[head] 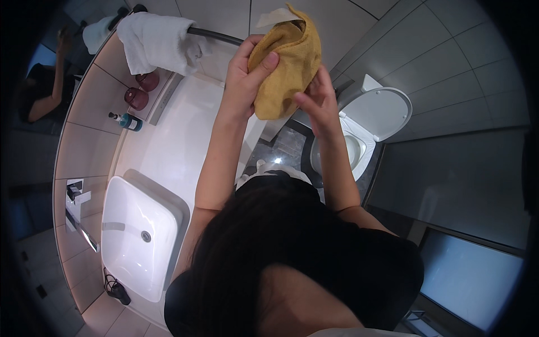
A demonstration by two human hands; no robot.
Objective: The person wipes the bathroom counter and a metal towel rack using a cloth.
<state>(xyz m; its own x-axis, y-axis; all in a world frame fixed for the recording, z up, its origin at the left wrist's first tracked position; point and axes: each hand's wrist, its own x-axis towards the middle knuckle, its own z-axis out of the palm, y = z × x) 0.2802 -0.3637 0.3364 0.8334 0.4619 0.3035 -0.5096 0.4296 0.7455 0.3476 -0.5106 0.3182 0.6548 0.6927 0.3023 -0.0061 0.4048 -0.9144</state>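
Observation:
I hold a folded yellow cloth (288, 76) up in front of me, near the wall. My left hand (249, 80) grips its left side, thumb pressed on the front and fingers behind. My right hand (321, 103) is at the lower right edge, its thumb against the cloth and some fingers hidden behind it. A fold gapes near the top of the cloth. A whitish flap (278, 17) shows beside that top end; whether it is attached, I cannot tell.
Left, a white countertop (181, 130) carries a basin (139, 236), a pump bottle (128, 122), two dark red cups (137, 98) and a black corded device (118, 292). A white towel (156, 42) hangs on a dark rail (214, 35). A toilet (358, 143) with raised lid stands right.

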